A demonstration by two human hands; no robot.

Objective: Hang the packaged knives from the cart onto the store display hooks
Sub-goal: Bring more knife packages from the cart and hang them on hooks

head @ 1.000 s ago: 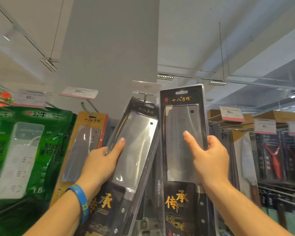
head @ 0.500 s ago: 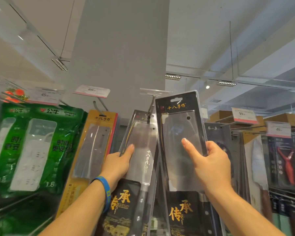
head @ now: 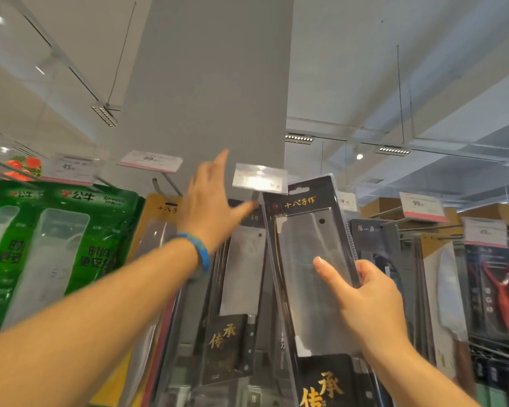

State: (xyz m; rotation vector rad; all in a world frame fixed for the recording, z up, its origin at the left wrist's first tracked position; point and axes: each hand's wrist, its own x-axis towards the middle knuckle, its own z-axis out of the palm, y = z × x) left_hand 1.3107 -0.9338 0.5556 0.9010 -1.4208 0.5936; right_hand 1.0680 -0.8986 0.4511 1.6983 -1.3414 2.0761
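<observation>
Nearest the camera, the right hand point(head: 370, 301) grips a packaged knife point(head: 306, 207) by its long edge, thumb flat on the clear blister and fingers point(head: 368, 270) curled round the right side. The pack stands upright, its hang slot above those fingertips and just right of a clear price tag point(head: 259, 179). Left of them, the left hand point(head: 209, 207) is raised with fingers spread wide, holding nothing; it is blurred, so I cannot tell whether it touches anything. The step in hand looks like threading this pack onto the hook point(head: 254, 197) under that tag, which calls for bringing the slot to the hook's tip and sliding it back. Beyond the left fingers a hung knife pack point(head: 241, 274) already sits there, and the tag overhangs the tip, which may crowd the entry. Farther left hang a yellow pack point(head: 156, 230) and green packs point(head: 65, 245), below a grey pillar point(head: 206, 83).
</observation>
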